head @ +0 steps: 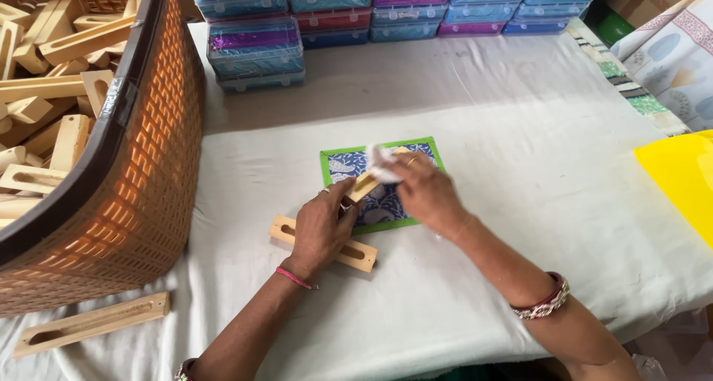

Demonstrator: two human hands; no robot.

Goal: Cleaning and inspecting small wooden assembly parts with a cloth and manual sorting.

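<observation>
Surface: desk (520, 203) covered with a white cloth, wrinkled.
Packages: clear-lidded plastic boxes (256, 54) in blue, purple and red, stacked in rows along the far edge.
Basket: one orange woven basket (148, 180) at left, filled with wooden blocks (44, 91).
Mat: one blue patterned mat (382, 199), green border, at centre.
Loose slotted wooden pieces: two, one (356, 253) under the left wrist, one (89, 323) near the front edge.
Left hand (321, 229): closed on a small wooden piece (364, 184) above the mat.
Right hand (423, 191): gripping a white cloth (380, 165), pressed on that piece.
Right edge: one yellow sheet (679, 180).
</observation>
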